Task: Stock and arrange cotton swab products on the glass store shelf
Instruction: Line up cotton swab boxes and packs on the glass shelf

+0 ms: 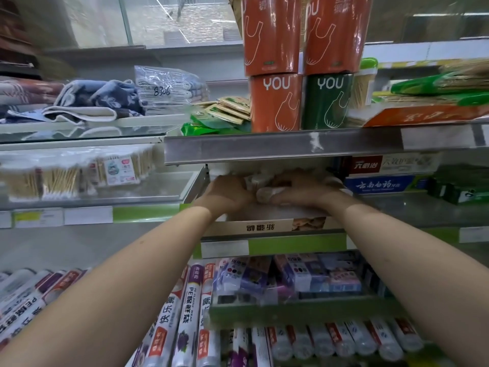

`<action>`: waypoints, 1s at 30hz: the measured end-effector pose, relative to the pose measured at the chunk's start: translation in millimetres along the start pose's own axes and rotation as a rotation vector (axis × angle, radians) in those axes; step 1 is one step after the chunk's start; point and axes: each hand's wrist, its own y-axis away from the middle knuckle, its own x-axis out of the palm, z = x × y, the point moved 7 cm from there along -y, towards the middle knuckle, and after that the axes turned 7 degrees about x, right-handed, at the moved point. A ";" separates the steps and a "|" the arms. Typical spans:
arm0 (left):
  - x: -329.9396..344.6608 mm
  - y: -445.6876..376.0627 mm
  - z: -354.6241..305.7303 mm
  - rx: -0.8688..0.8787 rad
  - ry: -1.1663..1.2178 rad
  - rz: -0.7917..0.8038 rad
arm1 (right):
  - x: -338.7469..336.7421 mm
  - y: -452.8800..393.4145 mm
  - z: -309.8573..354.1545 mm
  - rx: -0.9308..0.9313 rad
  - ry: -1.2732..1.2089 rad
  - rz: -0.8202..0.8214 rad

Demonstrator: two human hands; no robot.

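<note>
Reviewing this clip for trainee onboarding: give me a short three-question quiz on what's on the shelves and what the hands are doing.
1. True or false: the blue folded towel lies on the same shelf level as the cotton swab packs.
2. What colour is the lower right YOU roll: A orange, B green, C blue?
3. What do the left hand and right hand hold?

Key: 1 false, it lies one level above; 2 B; 3 a small clear-wrapped pack above a white box.
</note>
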 end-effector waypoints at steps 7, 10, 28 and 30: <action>-26.9 27.4 8.3 0.001 0.077 -0.215 | -12.6 20.1 6.7 0.203 -0.289 -0.227; -42.0 40.7 9.1 -0.011 0.002 -0.310 | -16.4 32.8 16.4 0.221 -0.319 -0.329; -91.8 155.4 50.7 0.191 0.197 -0.397 | -1.4 105.5 115.5 0.155 -0.220 -0.451; -100.4 169.5 69.4 0.186 0.216 -0.426 | 6.5 109.3 132.9 0.123 -0.237 -0.460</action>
